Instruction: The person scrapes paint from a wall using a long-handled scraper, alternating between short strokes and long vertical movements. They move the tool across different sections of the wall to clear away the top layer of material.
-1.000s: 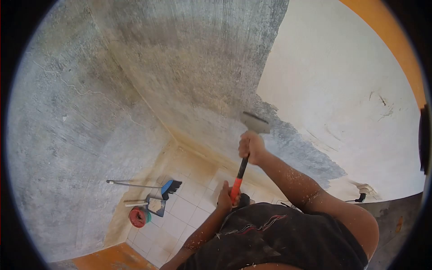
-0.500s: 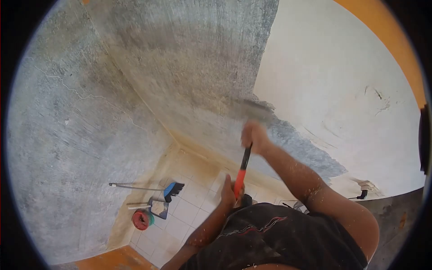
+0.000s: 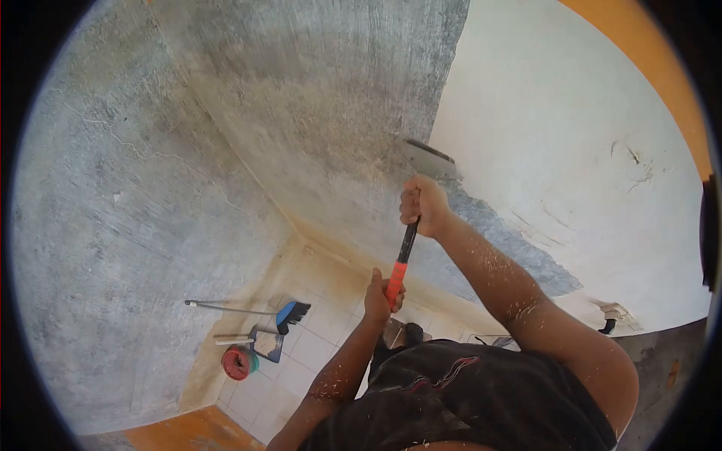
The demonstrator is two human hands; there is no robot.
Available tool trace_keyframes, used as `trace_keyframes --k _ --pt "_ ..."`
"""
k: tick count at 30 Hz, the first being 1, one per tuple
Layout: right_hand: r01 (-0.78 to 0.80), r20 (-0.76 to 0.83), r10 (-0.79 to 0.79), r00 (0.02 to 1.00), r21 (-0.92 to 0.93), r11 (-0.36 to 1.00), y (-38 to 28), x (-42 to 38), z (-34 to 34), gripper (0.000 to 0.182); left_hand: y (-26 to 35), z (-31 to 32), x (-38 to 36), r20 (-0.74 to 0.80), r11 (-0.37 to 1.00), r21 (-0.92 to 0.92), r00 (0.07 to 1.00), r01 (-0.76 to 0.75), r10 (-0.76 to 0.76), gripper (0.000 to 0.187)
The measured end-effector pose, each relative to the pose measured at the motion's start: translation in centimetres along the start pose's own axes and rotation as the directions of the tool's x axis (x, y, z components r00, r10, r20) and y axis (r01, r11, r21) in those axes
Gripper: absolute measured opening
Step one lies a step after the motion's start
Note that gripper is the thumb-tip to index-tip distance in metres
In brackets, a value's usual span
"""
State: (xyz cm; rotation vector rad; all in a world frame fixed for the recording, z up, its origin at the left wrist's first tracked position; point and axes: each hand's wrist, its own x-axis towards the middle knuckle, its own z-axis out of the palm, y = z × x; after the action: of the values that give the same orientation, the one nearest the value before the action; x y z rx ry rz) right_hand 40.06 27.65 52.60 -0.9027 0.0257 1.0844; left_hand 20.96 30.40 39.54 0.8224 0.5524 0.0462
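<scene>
A long-handled scraper with a wide flat blade runs between my two hands. My right hand is wrapped round the black upper shaft, close below the blade. Lower down, my left hand grips the red section of the handle, thumb pointing up. The scraper's blade lies at the wall, by the border between the grey stripped wall and the white paint layer. Pale flakes cling to both forearms.
On the tiled floor at lower left lie a blue-headed broom, a dustpan holding pale debris, and a red bucket. Another grey wall meets this one at a corner. A black pipe end sticks out low on the right.
Both hands and the scraper have moved up along the wall. The blade, blurred before, now shows clearly near the lower tip of the white paint's edge.
</scene>
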Motion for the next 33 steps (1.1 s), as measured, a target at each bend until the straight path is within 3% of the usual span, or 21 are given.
trace_keyframes --k 2,5,7,8,9,11,13,15,17,19,21,26,27,29,31,32,33 --pt "-0.01 -0.103 0.01 0.995 0.001 1.0 1.6 0.0 -0.6 0.035 -1.8 -0.5 -0.6 -0.032 0.999 0.001 0.999 0.032 -0.032 0.068" --pt "-0.1 -0.168 0.087 0.982 -0.069 0.993 5.3 -0.8 -2.0 0.031 -4.4 -0.5 -2.3 -0.054 0.99 -0.042 0.989 0.135 -0.137 0.069" --pt "-0.139 -0.159 0.128 0.979 -0.06 0.988 4.1 -0.7 -1.8 0.031 -4.6 -0.2 -2.3 -0.038 0.979 -0.092 0.982 0.181 -0.185 0.069" --pt "-0.05 -0.119 0.043 0.992 -0.058 0.997 2.5 -0.5 -1.1 0.031 -1.9 0.9 -2.0 -0.069 0.983 -0.102 0.985 0.15 -0.157 0.069" --pt "0.036 -0.078 -0.039 0.996 -0.052 0.998 1.1 -0.2 -0.3 0.032 -1.3 0.5 -0.6 -0.07 0.999 -0.03 0.997 0.027 -0.029 0.069" --pt "-0.035 -0.015 0.035 0.999 -0.006 0.999 0.4 0.0 0.3 0.033 0.5 0.1 -0.3 -0.063 0.999 -0.023 0.998 0.026 -0.027 0.068" --pt "0.0 -0.11 0.0 0.994 0.006 1.0 0.7 -0.2 0.8 0.032 -0.2 -0.4 -0.8 -0.042 0.999 -0.03 0.999 0.028 -0.029 0.068" --pt "-0.005 -0.103 0.008 0.995 0.026 1.0 2.8 -0.7 -0.3 0.032 -2.3 -0.8 -2.1 -0.027 0.998 -0.045 0.999 0.031 -0.032 0.068" --pt "-0.095 -0.173 0.083 0.981 -0.057 0.994 4.8 -1.0 -1.4 0.031 -4.3 -0.6 -2.9 -0.059 0.962 -0.095 0.963 0.256 -0.262 0.068" --pt "-0.134 -0.161 0.125 0.979 -0.042 0.99 3.2 -0.7 -1.3 0.03 -2.5 -0.3 -1.3 -0.036 0.98 -0.06 0.981 0.189 -0.191 0.068" --pt "0.013 -0.103 -0.016 0.995 -0.021 1.0 0.7 -0.3 -0.5 0.029 -1.1 0.0 -0.3 -0.013 0.997 -0.032 0.997 0.071 -0.072 0.069" --pt "0.011 -0.086 -0.006 0.996 0.058 0.998 2.6 -0.6 -0.9 0.028 -1.0 -1.4 -1.5 -0.007 0.998 -0.007 0.998 0.067 -0.067 0.07" --pt "-0.005 -0.138 0.003 0.99 -0.015 1.0 4.1 -0.9 -1.1 0.028 -2.3 -1.3 -2.2 -0.006 0.998 -0.004 0.998 0.064 -0.064 0.07" --pt "-0.013 -0.188 -0.002 0.982 -0.082 0.997 4.6 -0.8 -1.0 0.028 -3.9 -1.0 -2.8 -0.006 0.951 -0.126 0.958 0.283 -0.286 0.07" --pt "0.113 -0.168 -0.134 0.977 -0.131 0.985 3.0 -0.2 -0.9 0.026 -2.5 -0.4 -1.8 0.007 0.968 -0.106 0.973 0.23 -0.23 0.069" --pt "-0.013 -0.087 0.01 0.996 -0.039 0.999 0.9 0.2 -1.0 0.024 -1.3 -0.4 -0.8 0.003 0.989 -0.052 0.99 0.138 -0.138 0.068" --pt "-0.022 -0.093 0.018 0.996 -0.039 0.999 1.1 0.3 -1.1 0.024 -0.3 -0.5 -0.2 0.003 0.999 0.002 0.999 0.044 -0.044 0.068"
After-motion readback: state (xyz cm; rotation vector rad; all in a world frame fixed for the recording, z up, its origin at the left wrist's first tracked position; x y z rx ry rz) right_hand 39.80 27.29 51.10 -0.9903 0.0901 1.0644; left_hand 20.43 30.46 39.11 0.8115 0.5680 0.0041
